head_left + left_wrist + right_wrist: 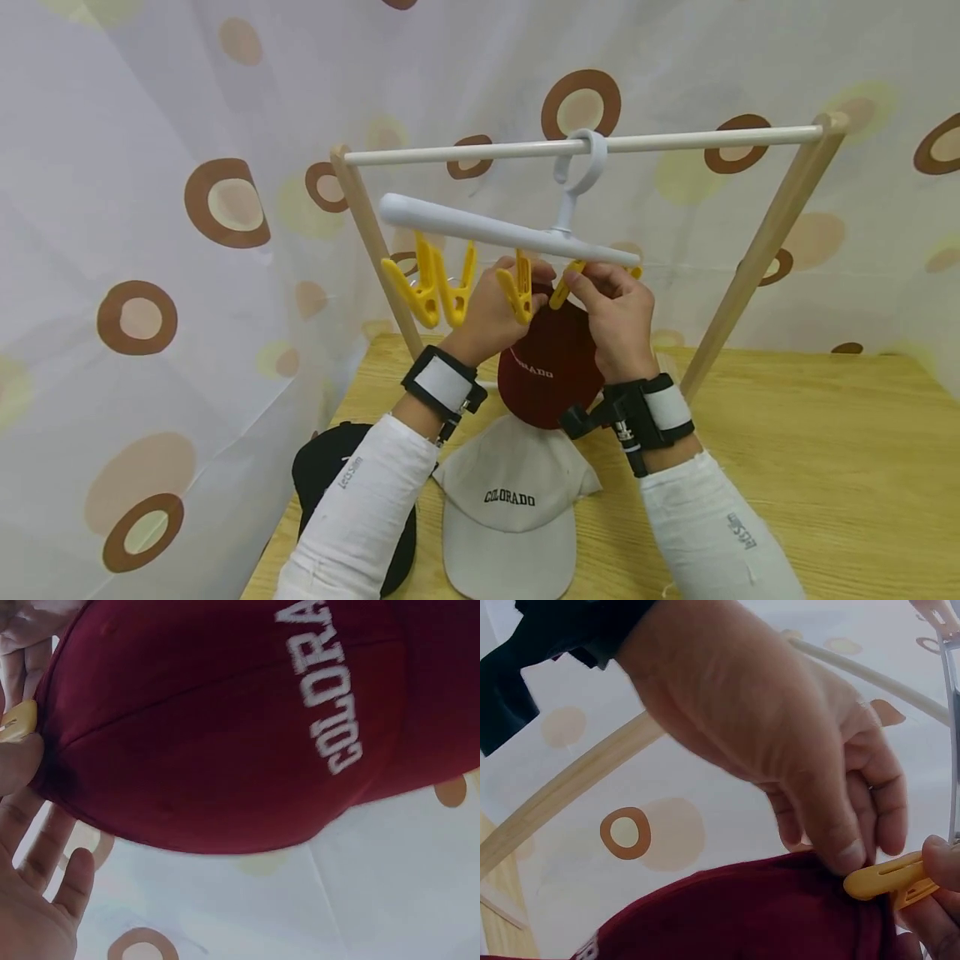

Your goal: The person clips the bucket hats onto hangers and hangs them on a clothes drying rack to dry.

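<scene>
My left hand [486, 317] pinches the top edge of a maroon baseball cap [555, 358], which hangs brim down. My right hand [628, 325] pinches a yellow clothespin [558, 297] below the white hanger [480, 227]. In the right wrist view, the clothespin [874, 883] has its rounded end over the cap's edge, right beside the left thumb [844, 851]. Right fingers [943, 864] squeeze its other end. In the left wrist view, the cap [225, 742] spans most of the frame, and the clothespin [21, 718] shows just above the left thumb.
The hanger hooks over a white rod [675, 142] on a wooden stand [765, 242]. Several other yellow clothespins [457, 292] hang from it. On the wooden table [840, 467] lie a light grey cap [510, 508] and a black cap [322, 462], partly behind the left sleeve.
</scene>
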### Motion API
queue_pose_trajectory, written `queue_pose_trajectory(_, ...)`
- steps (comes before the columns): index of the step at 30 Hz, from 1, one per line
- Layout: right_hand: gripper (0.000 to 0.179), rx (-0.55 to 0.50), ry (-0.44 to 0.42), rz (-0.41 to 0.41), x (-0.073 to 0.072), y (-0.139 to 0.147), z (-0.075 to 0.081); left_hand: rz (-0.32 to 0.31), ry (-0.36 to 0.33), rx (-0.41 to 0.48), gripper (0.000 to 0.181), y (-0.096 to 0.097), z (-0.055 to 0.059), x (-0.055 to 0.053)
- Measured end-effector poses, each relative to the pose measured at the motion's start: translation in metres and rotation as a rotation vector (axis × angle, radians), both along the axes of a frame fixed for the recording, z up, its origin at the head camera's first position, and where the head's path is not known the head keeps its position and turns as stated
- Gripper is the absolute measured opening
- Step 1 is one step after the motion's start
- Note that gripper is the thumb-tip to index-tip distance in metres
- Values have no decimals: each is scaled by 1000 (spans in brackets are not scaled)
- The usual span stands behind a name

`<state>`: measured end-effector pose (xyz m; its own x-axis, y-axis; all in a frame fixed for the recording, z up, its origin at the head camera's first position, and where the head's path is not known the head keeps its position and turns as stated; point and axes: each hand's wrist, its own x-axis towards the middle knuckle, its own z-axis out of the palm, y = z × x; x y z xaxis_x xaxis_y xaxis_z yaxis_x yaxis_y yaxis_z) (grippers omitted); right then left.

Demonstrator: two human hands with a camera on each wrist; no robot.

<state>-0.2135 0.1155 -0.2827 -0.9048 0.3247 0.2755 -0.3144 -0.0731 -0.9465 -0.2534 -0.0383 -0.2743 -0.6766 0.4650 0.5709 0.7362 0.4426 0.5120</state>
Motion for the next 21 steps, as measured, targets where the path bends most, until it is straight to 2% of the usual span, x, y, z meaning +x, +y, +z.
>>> queue_pose_trajectory(7, 11, 0, -13, -12, -1, 1, -1, -193, 33, 88, 16, 0, 2, -2)
queue_pose_trajectory(11, 26, -3, -48, -3, -1, 3, -2, -236, 11, 94, 17, 1, 2, -1)
queue_pose_trajectory(13, 33, 8, -59, -7, 0, 3, -1, -221, -9, 83, 18, 1, 1, 0)
queue_pose_trajectory(16, 40, 31, -64, -13, 2, 4, 0, -162, -42, 60, 21, 1, -2, 0)
queue_pose_trajectory(21, 44, 111, -100, 1, 4, 7, 2, 10, -86, 19, 31, -4, -8, 3)
